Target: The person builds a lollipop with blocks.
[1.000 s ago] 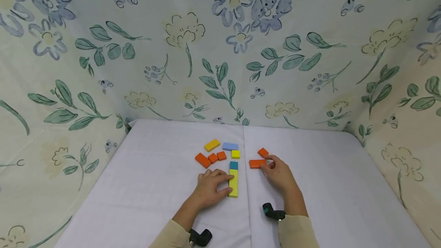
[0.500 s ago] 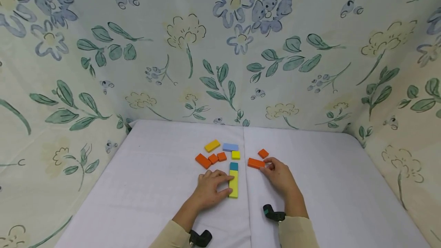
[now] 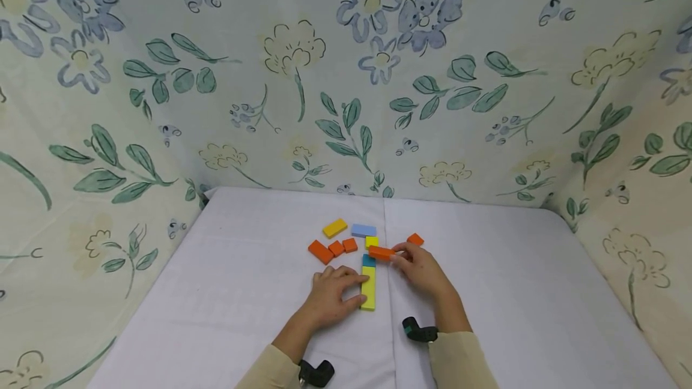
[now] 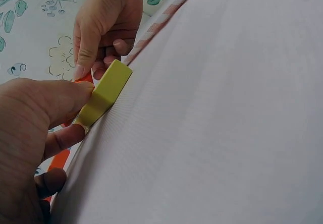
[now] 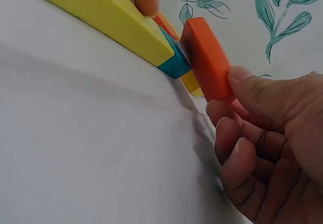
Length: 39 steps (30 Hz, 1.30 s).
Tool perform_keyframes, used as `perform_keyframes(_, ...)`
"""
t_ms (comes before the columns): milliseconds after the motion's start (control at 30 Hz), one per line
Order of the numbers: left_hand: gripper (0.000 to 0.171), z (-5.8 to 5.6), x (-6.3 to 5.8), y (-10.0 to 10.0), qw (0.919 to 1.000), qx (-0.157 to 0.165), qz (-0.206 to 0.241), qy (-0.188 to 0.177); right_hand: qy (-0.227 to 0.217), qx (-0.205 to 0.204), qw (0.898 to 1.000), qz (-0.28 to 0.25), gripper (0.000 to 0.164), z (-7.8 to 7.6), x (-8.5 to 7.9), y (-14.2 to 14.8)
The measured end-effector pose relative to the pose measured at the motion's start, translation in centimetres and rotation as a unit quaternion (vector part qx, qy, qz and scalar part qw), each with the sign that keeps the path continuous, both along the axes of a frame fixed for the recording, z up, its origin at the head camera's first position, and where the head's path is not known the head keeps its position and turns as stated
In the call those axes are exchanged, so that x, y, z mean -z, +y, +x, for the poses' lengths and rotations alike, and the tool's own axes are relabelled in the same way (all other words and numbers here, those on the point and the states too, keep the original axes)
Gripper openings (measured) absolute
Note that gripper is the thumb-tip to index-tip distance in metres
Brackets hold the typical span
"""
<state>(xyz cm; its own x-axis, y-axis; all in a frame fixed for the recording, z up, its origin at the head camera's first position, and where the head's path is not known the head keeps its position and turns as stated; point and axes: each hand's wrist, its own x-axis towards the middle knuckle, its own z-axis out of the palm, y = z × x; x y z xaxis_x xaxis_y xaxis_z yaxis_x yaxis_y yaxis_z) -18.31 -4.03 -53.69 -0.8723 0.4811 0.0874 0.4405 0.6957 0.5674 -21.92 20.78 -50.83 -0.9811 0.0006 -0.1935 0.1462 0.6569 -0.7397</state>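
Observation:
A long yellow block (image 3: 368, 289) lies on the white cloth, with a teal block (image 3: 369, 260) against its far end. My left hand (image 3: 331, 298) rests at its left side, thumb and index fingertips touching the edge. An orange rectangular block (image 5: 206, 60) is pinched between the thumb and fingers of my right hand (image 3: 420, 269), tilted close beside the teal block. In the head view it overlaps the teal block and the near edge of a small yellow block (image 3: 371, 242). The left wrist view mostly hides the orange block behind the long yellow one.
Left of the row lie an orange rectangular block (image 3: 321, 251) and two small orange blocks (image 3: 336, 248). Behind them are a darker yellow block (image 3: 335, 228) and a blue block (image 3: 364, 230). Another orange block (image 3: 415, 239) lies behind my right hand. Floral fabric (image 3: 292, 107) surrounds the table.
My right hand has picked the orange rectangular block up from the cloth and carried it left to the teal block. My left hand has stayed at the long yellow block.

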Motion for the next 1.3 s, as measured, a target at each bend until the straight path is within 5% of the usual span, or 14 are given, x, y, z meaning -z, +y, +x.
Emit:
perform_keyframes(467, 0.041, -0.1, -0.2, 0.1, 0.9999, 0.0, 0.005, -0.014, -0.028, -0.009, 0.999, 0.025, 0.028, -1.9, -0.2, -2.1)
perform_keyframes(1300, 0.04, 0.1, -0.1, 0.0, 0.9998, -0.001, 0.004, 0.018, 0.021, 0.037, 0.999, 0.023, 0.028, -2.3, 1.8, -2.3)
